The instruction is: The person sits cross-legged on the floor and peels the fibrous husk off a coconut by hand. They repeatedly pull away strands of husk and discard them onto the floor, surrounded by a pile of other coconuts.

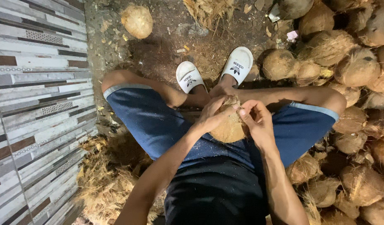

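Husking step: left hand [210,114] cups the coconut [230,127] at frame centre, right hand [256,121] fingers pinching fibre; next needs a firm pull.

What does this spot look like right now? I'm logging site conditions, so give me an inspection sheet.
Surface: dirt ground, strewn with fibre.
Job's things: part-husked coconut held over the lap.
Clutter: coconut pile at right; husk fibre heap at left; lone coconut further off.
Hands: left hand cups the coconut; right hand fingers pinch its fibre.
Cables: nothing seen.
Surroundings: striped tiled wall; white slide sandals on the feet.
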